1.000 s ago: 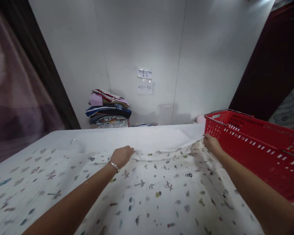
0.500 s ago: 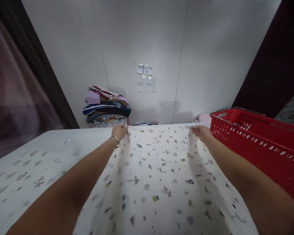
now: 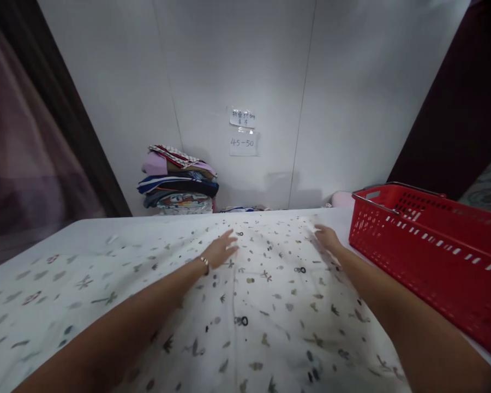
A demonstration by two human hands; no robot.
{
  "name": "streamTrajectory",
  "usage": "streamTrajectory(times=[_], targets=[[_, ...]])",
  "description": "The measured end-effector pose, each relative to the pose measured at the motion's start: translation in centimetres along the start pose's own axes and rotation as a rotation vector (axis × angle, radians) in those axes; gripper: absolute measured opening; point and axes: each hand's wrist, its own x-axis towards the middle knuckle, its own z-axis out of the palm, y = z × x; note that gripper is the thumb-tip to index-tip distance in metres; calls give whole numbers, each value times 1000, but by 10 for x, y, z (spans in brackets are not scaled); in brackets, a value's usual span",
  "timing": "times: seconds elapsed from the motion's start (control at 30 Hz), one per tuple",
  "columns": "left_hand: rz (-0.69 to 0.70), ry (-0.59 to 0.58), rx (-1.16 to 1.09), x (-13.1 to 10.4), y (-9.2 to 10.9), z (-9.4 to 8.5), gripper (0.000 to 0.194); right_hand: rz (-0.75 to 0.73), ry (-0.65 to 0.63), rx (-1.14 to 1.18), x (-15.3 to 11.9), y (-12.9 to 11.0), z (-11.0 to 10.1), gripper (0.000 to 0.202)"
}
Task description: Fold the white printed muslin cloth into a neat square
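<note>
"What's changing since the earlier frame?"

"Your left grip (image 3: 221, 250) is sitting nearer and farther right now, and your right grip (image 3: 326, 237) is sitting slightly nearer. You're no longer stretching the printed cloth (image 3: 265, 305) between them; it's lying lower, spreading across the white surface (image 3: 88, 232)."

"Am I holding anything?"

"Your left grip is going wide, fingers fanning apart over the cloth. Your right grip is staying loosely parted beside the cloth's far right part, near the red basket (image 3: 425, 262), and isn't visibly pinching anything. Whether either one is pressing the fabric, I'm not able to tell."

"How is it likely to be handling?"

"I'm judging it light, thin and soft: it's draping limply and showing shallow creases, so it's probably wrinkling under a dragging palm rather than breaking. It isn't looking especially slippery. If you're taking hold, you're best pinching the far edge near both corners, keeping even tension, because a single-point hold is likely leaving the rest sagging."
</note>
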Motion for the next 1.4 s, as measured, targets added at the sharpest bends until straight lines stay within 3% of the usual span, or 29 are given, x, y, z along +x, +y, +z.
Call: streamTrajectory(times=[0.1,0.2,0.33,0.43,0.53,0.67,0.83,1.0,1.17,1.3,1.4], targets=[[24,-139,64,-51,2,12,55,-27,-97,-88,-30,8,-4,31],[-40,-167,131,-75,-5,17,61,-102,-220,-204,-56,11,-5,35],[-165,-197,234,-68,-15,15,67,-142,-369,-509,-69,8,-5,49],[-244,-236,262,-60,-10,12,72,-103,-422,-603,-66,0,-8,47],[-180,-223,251,-60,4,13,73,-98,-401,-624,-60,-11,-8,44],[-129,-77,240,-57,12,11,60,-169,-319,-530,-55,-31,10,50],[-200,-102,266,-46,-7,5,58,-224,-438,-509,-50,-49,38,54],[-298,-145,239,-48,-32,11,63,-155,-467,-530,-44,-43,42,55],[-195,-73,273,-55,-27,21,57,-178,-370,-500,-26,-53,47,51],[-91,38,265,-63,-5,21,52,-271,-436,-459,-9,-76,69,56],[76,38,228,-67,13,20,54,-265,-474,-505,-4,-87,86,55]])
